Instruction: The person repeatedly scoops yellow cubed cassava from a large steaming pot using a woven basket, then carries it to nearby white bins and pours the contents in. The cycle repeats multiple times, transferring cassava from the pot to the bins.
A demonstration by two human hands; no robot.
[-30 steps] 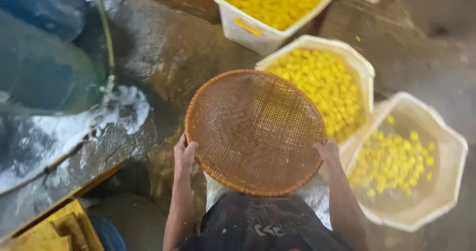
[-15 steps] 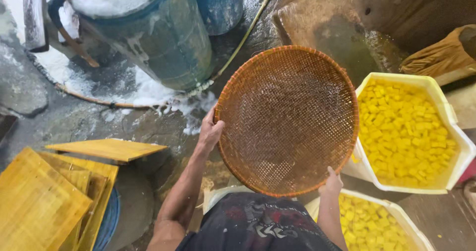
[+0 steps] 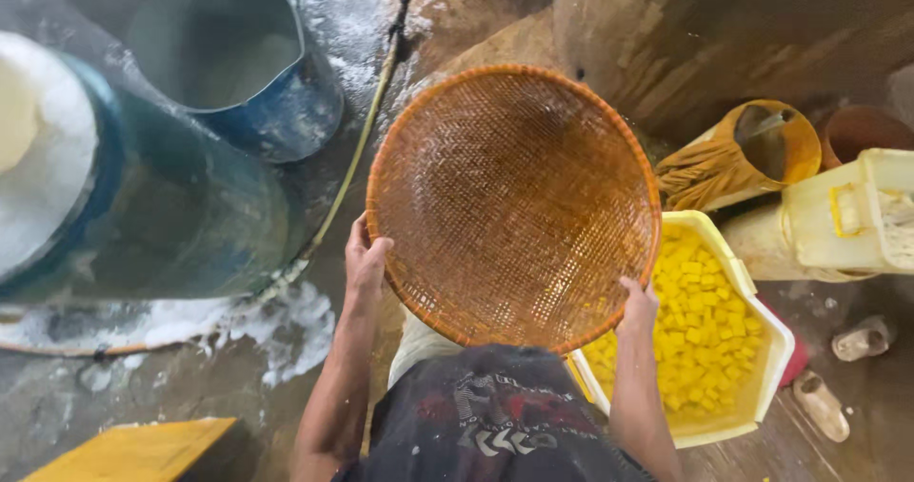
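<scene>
The big blue barrel (image 3: 162, 206) sits far to the left of the round woven basket tray (image 3: 514, 206). White foam (image 3: 38, 158) fills the top of the barrel. A second blue barrel (image 3: 238, 63) stands up and to the left of the tray, and its inside looks grey.

The basket tray is in the middle, held up in the air. It is brown and orange, and nothing lies in it. It is tipped a little, with the far edge higher.

A white tub (image 3: 762, 349) sits to the lower right of the tray, and part of it hides under the tray's edge. It is full of small yellow cubes (image 3: 705, 320). A pale yellow tub (image 3: 847, 215) lies to the right of the tray. A yellow jug (image 3: 752, 153) lies on its side just right of the tray.

A thin hose (image 3: 367, 139) runs down the wet ground just left of the tray. A yellow board (image 3: 133, 449) lies far down and left of the tray.

The left hand (image 3: 365, 263) grips the tray's left rim, with the thumb on top and the fingers curled under. The right hand (image 3: 638, 306) grips the tray's lower right rim with its fingers closed around the edge.

Two small sandals (image 3: 843, 372) rest on the ground far to the lower right of the tray.
</scene>
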